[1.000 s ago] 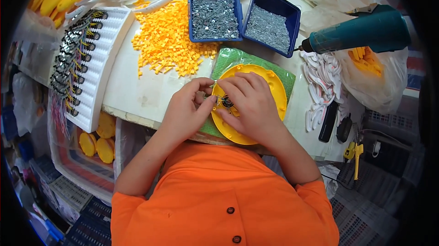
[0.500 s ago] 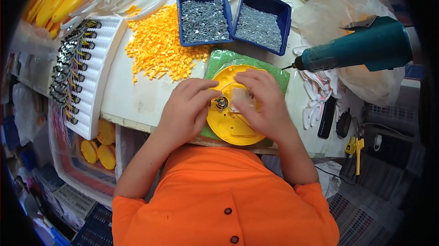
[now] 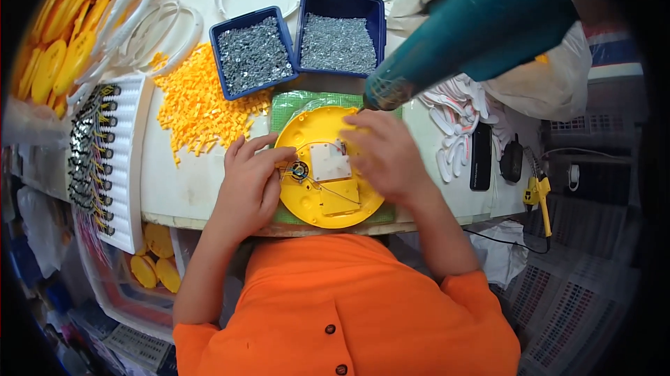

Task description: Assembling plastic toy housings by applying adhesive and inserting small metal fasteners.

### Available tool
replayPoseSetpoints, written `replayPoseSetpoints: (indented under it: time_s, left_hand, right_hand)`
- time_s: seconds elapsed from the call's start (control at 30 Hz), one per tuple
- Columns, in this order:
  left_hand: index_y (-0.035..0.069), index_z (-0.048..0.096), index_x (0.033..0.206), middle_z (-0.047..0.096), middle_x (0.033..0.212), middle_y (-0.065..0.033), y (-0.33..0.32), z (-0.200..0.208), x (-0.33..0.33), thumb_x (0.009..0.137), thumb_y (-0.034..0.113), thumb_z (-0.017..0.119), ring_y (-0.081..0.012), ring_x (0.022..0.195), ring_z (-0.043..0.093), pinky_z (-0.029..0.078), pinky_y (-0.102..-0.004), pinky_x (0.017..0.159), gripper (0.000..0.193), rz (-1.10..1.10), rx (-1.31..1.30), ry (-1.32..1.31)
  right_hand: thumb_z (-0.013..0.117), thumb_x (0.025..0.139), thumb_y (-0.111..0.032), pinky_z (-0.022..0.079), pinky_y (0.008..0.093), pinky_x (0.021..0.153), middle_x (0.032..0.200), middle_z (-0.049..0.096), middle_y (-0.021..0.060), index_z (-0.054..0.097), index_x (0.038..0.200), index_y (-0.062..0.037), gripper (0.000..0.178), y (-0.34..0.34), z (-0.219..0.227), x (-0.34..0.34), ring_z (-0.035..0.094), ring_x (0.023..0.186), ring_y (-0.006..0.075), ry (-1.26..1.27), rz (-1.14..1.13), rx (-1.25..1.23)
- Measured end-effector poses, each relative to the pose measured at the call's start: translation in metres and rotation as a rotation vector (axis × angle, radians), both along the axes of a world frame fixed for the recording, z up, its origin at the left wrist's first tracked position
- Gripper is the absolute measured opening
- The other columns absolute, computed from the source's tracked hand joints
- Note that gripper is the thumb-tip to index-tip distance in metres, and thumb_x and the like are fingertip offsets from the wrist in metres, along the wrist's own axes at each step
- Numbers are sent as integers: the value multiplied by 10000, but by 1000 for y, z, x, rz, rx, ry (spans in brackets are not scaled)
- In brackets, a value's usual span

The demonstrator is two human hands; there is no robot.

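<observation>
On a green mat (image 3: 283, 105) lies a round yellow plastic housing (image 3: 307, 210), its inner side up. Inside it are a small round black speaker (image 3: 299, 170), a white box-shaped part (image 3: 329, 161), a yellow rectangular cover (image 3: 340, 198) and thin wires. My left hand (image 3: 248, 184) rests at the housing's left edge, fingers apart, fingertips beside the speaker and its wires. Over the right side hovers my right hand (image 3: 387, 156), slightly blurred, its fingers loosely apart beside the white part. I see nothing held in either hand.
A teal electric screwdriver (image 3: 467, 30) hangs above my right hand. Behind the mat stand blue bins of washers (image 3: 255, 55) and screws (image 3: 338, 41). Small yellow pieces (image 3: 199, 104) lie at left, near a white foam tray (image 3: 129, 166) of wired parts. White parts (image 3: 453, 121) lie right.
The view has shifted, and the screwdriver looks larger and nearer. My right hand has moved off the white part, uncovering it. My left fingers have loosened from the speaker's wires.
</observation>
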State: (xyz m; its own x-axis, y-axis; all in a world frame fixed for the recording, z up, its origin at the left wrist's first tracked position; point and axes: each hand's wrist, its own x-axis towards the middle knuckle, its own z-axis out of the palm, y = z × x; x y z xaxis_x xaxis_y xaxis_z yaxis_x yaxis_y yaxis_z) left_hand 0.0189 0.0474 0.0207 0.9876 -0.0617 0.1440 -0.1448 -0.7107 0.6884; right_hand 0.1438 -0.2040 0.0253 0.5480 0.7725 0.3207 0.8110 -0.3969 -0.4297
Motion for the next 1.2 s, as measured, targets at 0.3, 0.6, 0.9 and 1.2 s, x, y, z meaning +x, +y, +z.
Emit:
replayPoseSetpoints:
  time_s: [0.3,0.6,0.9,1.2]
  left_hand:
    - [66,631,1224,734,1154,-61,-13,-35,-10,875,-49,531,-334,1256,589,310,-558,1155,381,125,-83,-194]
    - [36,625,1262,673,1217,-158,-12,-42,-10,830,-56,611,-356,1143,621,456,-449,1041,442,207,-219,-305]
    - [32,628,1259,676,1200,-155,-13,-41,-10,835,-47,617,-358,1125,620,463,-444,1026,431,212,-240,-279]
    - [12,613,1275,646,1216,-165,-10,-44,-11,842,-82,571,-345,1136,608,467,-413,1021,445,201,-230,-269]
  right_hand:
    - [669,818,-58,538,414,859,994,680,101,764,980,-79,189,-53,-10,162,647,971,306,-427,-409,-302]
    - [690,852,-83,537,429,840,960,715,131,710,962,-37,121,-36,21,144,679,953,322,-260,-438,-123]
    - [678,914,-37,550,300,778,931,737,125,697,1077,23,175,22,-6,44,725,860,192,402,-199,173]
    - [687,938,-65,553,305,759,940,733,130,697,1100,-12,170,40,-20,45,732,844,226,421,-166,114]
